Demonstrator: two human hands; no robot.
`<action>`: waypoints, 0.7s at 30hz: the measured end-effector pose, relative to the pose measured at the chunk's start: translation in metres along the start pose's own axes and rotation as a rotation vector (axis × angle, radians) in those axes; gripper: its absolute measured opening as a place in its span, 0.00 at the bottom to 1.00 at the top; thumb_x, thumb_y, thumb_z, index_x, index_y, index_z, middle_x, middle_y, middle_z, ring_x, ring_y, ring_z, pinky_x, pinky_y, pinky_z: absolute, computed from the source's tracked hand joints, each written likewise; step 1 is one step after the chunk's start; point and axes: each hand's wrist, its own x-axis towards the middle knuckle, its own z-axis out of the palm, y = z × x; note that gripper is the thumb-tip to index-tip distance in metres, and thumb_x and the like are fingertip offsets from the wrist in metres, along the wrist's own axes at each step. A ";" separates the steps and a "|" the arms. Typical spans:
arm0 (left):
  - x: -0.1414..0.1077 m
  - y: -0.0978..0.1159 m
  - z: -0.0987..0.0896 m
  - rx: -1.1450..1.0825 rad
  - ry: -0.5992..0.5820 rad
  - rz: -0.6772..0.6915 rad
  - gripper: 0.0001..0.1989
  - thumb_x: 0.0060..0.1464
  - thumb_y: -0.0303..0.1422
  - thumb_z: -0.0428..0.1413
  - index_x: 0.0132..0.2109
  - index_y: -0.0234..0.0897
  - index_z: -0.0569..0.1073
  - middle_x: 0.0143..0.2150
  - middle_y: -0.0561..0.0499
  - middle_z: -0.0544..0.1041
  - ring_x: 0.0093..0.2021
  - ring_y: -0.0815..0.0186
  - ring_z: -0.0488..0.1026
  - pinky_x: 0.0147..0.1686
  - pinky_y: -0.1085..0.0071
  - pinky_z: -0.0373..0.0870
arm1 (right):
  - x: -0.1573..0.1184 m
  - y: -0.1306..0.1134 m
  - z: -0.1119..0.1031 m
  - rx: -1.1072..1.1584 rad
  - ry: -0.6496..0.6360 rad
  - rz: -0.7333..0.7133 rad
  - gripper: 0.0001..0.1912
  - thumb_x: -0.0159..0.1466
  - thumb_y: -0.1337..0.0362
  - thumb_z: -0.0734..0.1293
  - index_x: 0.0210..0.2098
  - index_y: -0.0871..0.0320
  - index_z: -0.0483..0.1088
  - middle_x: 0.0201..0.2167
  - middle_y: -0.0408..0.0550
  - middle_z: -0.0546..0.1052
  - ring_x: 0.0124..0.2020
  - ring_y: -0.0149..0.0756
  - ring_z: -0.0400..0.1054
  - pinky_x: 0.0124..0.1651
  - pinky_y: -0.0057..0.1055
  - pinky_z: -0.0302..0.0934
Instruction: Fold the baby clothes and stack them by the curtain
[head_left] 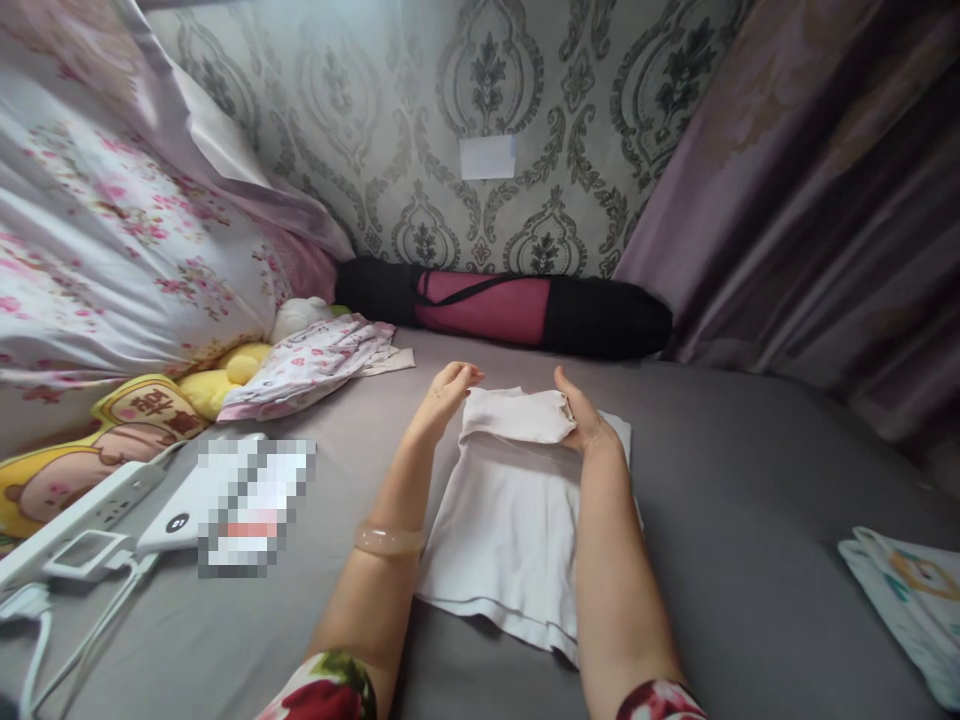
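Note:
A white garment (510, 530) lies on the grey bed sheet (750, 520), its far end folded over into a raised band (514, 415). My left hand (448, 395) is at the left end of this band, fingers bent and close together on the cloth; its thumb is mostly hidden. At the band's right end, my right hand (589, 420) supports the cloth with its fingers under or behind it, while the thumb points up. The near hem of the garment lies loose between my forearms. What kind of garment it is, I cannot tell for sure.
A black and pink long bag (487, 305) lies against the wall. To the left are a printed cloth (315, 365), a yellow plush toy (225, 375), a power strip (97, 510) with cables and a white power bank (180, 510). A folded printed cloth (911, 600) is at right.

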 end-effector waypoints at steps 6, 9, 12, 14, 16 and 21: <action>0.009 -0.032 -0.004 0.375 0.034 0.020 0.17 0.51 0.27 0.47 0.48 0.32 0.71 0.51 0.40 0.76 0.54 0.59 0.71 0.57 0.63 0.64 | -0.006 0.000 -0.021 0.077 0.062 0.001 0.25 0.67 0.45 0.57 0.41 0.61 0.71 0.25 0.51 0.78 0.28 0.42 0.76 0.34 0.34 0.70; 0.006 -0.041 -0.002 0.503 -0.122 0.039 0.25 0.49 0.27 0.50 0.56 0.32 0.69 0.55 0.41 0.74 0.58 0.57 0.69 0.58 0.63 0.63 | -0.008 0.000 -0.031 0.059 0.121 -0.007 0.26 0.67 0.44 0.57 0.43 0.61 0.70 0.26 0.51 0.78 0.28 0.41 0.76 0.34 0.35 0.70; 0.003 -0.045 0.000 0.635 -0.275 0.019 0.32 0.46 0.28 0.53 0.61 0.34 0.65 0.59 0.42 0.72 0.60 0.54 0.67 0.60 0.62 0.62 | -0.012 -0.003 -0.038 -0.016 0.250 -0.012 0.27 0.66 0.42 0.59 0.45 0.61 0.68 0.26 0.50 0.78 0.28 0.40 0.75 0.32 0.35 0.71; 0.003 -0.048 0.000 0.714 -0.323 0.014 0.34 0.46 0.28 0.54 0.63 0.33 0.63 0.63 0.40 0.67 0.62 0.53 0.64 0.62 0.62 0.58 | -0.016 -0.005 -0.040 -0.090 0.313 -0.012 0.25 0.65 0.43 0.61 0.44 0.60 0.69 0.25 0.49 0.78 0.26 0.39 0.74 0.31 0.35 0.71; 0.004 -0.051 -0.001 0.753 -0.341 0.019 0.35 0.46 0.29 0.55 0.63 0.31 0.63 0.66 0.38 0.63 0.65 0.53 0.61 0.64 0.62 0.55 | -0.021 -0.007 -0.043 -0.184 0.334 -0.018 0.21 0.63 0.46 0.65 0.41 0.59 0.70 0.24 0.47 0.78 0.25 0.37 0.73 0.30 0.34 0.71; 0.007 -0.057 -0.003 0.649 -0.310 0.039 0.34 0.42 0.29 0.57 0.60 0.32 0.66 0.65 0.37 0.63 0.66 0.50 0.60 0.65 0.59 0.53 | -0.028 -0.010 -0.056 -0.471 0.556 -0.038 0.15 0.56 0.52 0.73 0.33 0.57 0.72 0.18 0.45 0.74 0.22 0.37 0.70 0.25 0.34 0.69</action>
